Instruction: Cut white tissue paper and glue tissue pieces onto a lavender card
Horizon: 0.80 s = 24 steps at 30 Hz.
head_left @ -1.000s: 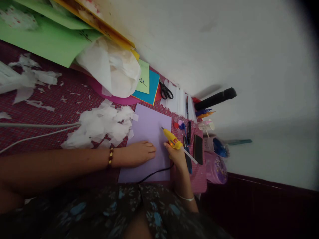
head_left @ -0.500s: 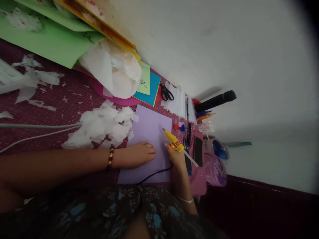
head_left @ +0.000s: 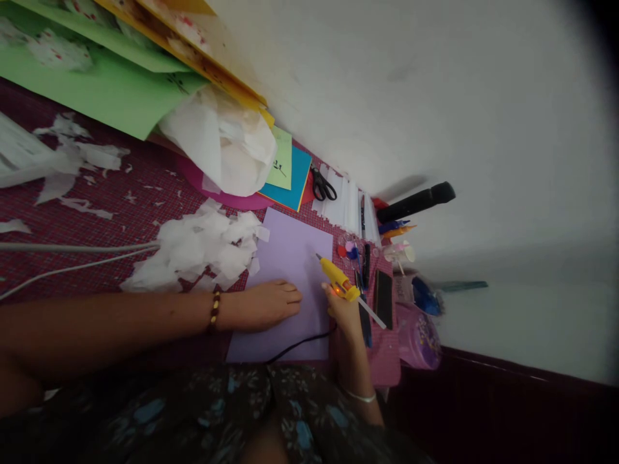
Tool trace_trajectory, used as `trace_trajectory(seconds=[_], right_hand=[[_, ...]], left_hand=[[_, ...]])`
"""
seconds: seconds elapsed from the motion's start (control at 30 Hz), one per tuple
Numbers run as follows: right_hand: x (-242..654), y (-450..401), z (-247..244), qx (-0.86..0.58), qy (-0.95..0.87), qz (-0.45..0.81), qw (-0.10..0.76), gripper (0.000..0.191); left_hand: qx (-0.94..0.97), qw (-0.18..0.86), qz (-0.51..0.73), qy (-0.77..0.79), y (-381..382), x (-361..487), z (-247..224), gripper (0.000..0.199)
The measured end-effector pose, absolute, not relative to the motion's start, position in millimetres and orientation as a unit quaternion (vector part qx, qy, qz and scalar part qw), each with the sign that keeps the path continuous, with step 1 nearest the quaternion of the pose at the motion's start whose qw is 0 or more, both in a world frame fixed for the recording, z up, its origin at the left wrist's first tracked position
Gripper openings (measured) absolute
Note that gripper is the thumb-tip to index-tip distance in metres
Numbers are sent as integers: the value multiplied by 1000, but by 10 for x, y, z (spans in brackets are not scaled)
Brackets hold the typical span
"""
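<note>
The right hand point(head_left: 344, 313) is clenched in a full grip round the handle of a small yellow plastic glue gun point(head_left: 338, 278), whose narrow nozzle points up and to the left over the right part of a flat, smooth lilac paper sheet point(head_left: 290, 270). Whether the tip touches the paper cannot be told. A clear glue stick point(head_left: 373, 314) juts from the back of the gun, a small orange light glows on its body, and a thin black cord point(head_left: 294, 344) runs from it across the lower edge of the sheet. The right forearm rises steeply from the lap, a thin pale bangle at the wrist.

The left hand point(head_left: 265, 303) lies released and flat, palm down, fingers together and pointing right, pressed on the lower left part of the lilac sheet. Its forearm stretches level across the view from the left, a beaded bracelet point(head_left: 214, 310) of brown and gold at the wrist.

The sheet lies on a bench covered in dark red checked cloth point(head_left: 120, 212). Just beside its left edge sits a heap of torn white tissue scraps point(head_left: 198, 248), soft and ragged. Beyond the sheet's far edge are a crumpled white tissue bundle point(head_left: 227, 145), a teal card sheet point(head_left: 293, 177) and black-handled scissors point(head_left: 322, 183). To the right of the gun lie pens, small coloured round pieces and a flat black rectangular object point(head_left: 383, 298), with a rounded purple plastic container point(head_left: 418, 335) near the bench corner.
</note>
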State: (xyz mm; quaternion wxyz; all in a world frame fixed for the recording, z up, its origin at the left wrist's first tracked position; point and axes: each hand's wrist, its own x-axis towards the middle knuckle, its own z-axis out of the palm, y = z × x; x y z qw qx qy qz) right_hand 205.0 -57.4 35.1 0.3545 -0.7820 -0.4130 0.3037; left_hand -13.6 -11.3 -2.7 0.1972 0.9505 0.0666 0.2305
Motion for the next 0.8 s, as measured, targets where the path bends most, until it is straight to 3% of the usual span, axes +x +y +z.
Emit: trace_trajectory(seconds=[0.8], right_hand=[[2085,-536,376,-774,-423,315,350,32]], left_hand=[[961,210,167,67,-94,-170,23,6]])
